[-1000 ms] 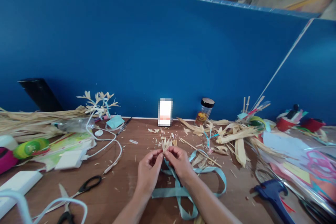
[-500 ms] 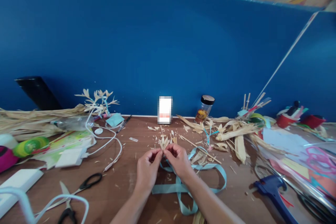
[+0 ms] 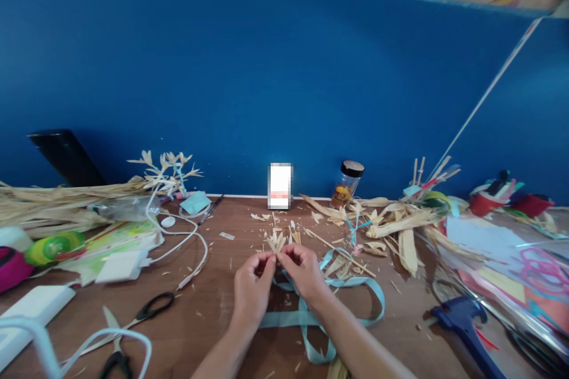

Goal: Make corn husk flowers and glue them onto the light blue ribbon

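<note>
Between the fingertips of both hands is a small flower of pale dried husk (image 3: 276, 241), its pointed petals fanned upward. My left hand (image 3: 254, 278) pinches its base from the left, and my right hand (image 3: 304, 272) pinches it from the right, the fingertips nearly meeting. The flower's lower end is hidden by the fingers. A light blue ribbon (image 3: 376, 296) loops over the table beneath and beside my right wrist. Husk scraps and a thin stick (image 3: 340, 253) lie just beyond my right hand.
Open scissors (image 3: 116, 331) and a white power strip (image 3: 33, 314) lie at left. A blue glue gun (image 3: 462, 320) rests at right. Along the back stand husk flowers (image 3: 166, 169), a phone with a blurred screen (image 3: 280, 186) and a black-lidded jar (image 3: 349, 183). Dried husks (image 3: 406, 243) spread at right.
Both hands stay pinched on the flower at nearly the same spot. The flower leans very slightly further left; the whole view has shifted a little.
</note>
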`<state>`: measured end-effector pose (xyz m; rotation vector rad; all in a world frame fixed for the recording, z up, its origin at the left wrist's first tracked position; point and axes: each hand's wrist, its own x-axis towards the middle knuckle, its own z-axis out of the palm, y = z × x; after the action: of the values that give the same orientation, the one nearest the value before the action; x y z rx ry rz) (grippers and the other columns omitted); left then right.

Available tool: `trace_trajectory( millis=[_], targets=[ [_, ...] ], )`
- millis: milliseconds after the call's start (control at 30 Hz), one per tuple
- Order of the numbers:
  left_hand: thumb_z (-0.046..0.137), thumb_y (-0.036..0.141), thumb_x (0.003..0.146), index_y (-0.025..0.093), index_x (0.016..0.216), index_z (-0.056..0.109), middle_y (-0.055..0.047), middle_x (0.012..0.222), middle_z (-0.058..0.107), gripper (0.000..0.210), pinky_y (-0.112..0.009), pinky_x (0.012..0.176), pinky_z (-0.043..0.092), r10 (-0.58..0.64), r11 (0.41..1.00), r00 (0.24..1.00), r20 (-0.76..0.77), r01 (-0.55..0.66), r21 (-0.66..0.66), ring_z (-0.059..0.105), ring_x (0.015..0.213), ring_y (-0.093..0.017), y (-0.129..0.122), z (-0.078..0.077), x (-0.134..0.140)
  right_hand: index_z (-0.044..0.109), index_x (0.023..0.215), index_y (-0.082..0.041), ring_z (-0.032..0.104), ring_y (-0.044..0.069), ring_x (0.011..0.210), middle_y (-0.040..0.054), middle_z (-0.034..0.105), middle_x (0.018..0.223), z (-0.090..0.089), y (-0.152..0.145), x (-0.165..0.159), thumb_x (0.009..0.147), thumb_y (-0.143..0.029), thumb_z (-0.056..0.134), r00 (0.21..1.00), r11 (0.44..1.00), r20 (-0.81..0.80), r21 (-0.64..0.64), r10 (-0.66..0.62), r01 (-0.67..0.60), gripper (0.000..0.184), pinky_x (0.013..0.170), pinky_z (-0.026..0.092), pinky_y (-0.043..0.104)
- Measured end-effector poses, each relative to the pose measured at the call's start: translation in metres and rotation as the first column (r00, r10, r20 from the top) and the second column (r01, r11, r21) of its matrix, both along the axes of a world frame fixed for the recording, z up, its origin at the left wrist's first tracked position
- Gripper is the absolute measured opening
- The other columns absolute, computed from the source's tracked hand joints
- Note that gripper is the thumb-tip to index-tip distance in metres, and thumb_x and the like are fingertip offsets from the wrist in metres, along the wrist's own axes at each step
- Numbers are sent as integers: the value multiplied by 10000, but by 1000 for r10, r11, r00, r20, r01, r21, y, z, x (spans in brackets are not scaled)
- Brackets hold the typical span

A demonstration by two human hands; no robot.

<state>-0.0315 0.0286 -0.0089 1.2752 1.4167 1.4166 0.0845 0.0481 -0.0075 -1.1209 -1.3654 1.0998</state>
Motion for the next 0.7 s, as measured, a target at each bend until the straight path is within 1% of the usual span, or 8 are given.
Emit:
trace_trajectory(
  millis=[200,333,500,633,700],
  targets=[
    [578,352,709,144,820,661,-44,726,681,250,-235,589,453,-15,999,997,82,18,-31,597,661,-167,2,-4,-2,607,733,-153,471,102,560,-21,555,622,-4,2,-1,712,-296,586,998,1000,-56,-6,1,-2,146,557,379,214],
    [593,366,694,137,811,664,-49,723,682,268,-236,568,453,-10,999,995,99,13,-35,601,659,-174,3,-5,-2,601,725,-151,457,97,533,-24,538,599,-3,2,0,716,-302,587,999,1000,-49,-20,-7,6,152,528,372,207],
    [597,369,691,141,812,666,-41,695,678,267,-225,557,445,-19,998,995,100,25,-65,598,653,-170,3,-5,-3,593,730,-153,469,104,562,-14,547,629,-4,2,0,738,-293,562,1000,1000,11,17,0,0,144,545,383,209],
    [601,380,680,137,809,670,-39,677,675,284,-225,539,435,-23,997,994,111,31,-66,588,622,-167,3,-5,-3,588,708,-156,468,110,570,-15,541,621,-3,1,1,739,-283,555,999,1000,44,28,-4,3,135,550,389,212],
    [601,377,677,137,802,671,-36,672,675,280,-222,530,428,-19,998,996,88,24,-58,580,601,-160,3,-5,-3,586,708,-159,472,114,574,-14,541,623,-2,-1,1,743,-279,548,997,999,76,45,-12,8,130,551,393,215]
  ],
)
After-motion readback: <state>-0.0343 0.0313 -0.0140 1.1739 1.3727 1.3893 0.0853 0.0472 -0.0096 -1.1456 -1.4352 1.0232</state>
